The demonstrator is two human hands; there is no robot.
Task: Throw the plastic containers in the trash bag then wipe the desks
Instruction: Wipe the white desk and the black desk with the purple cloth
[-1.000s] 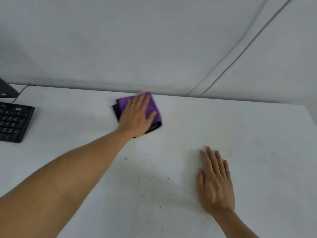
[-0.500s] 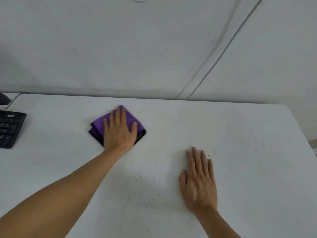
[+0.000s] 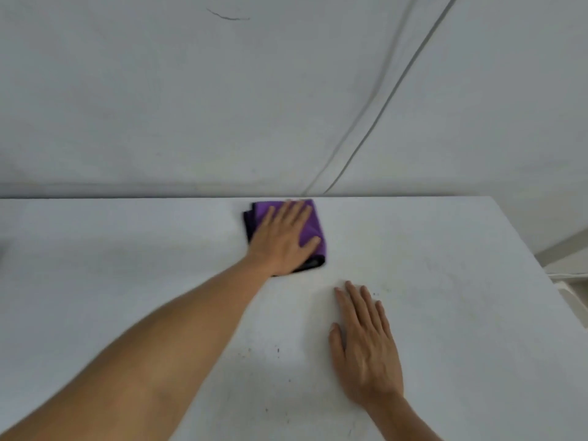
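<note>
- The purple cloth [image 3: 318,227] lies folded into a thick pad at the far edge of the tabletop [image 3: 461,281], roughly midway along it and right up against the line where the wall [image 3: 191,106] begins. Folded like that, it gives you a firm, layered face to scrub with, not a loose rag that bunches.
- Your left hand [image 3: 281,246] lies flat on top of the cloth. Its fingers [image 3: 288,214] are straight and spread and the thumb is out to the side, so it presses the cloth and does not grasp it. The flat palm spreads the load over the whole pad. The cloth's edges are blurred, which suggests a wiping stroke.
- Your right hand [image 3: 366,351] rests palm-down on the bare tabletop, closer to the near edge. Its fingers [image 3: 356,300] are straight and close together and hold nothing. I judge it is there to brace you while the left arm reaches to the far edge.
- Dark specks [image 3: 278,350] dot the surface between your two forearms, toward the near edge. That patch looks as if it needs a pass.
- No plastic containers or trash bag are in view, so the wiping half of the task seems to be the step in hand.
- A cable [image 3: 381,106] runs diagonally down the wall and meets the far edge just beside the cloth. Mind it when you wipe along that edge.
</note>
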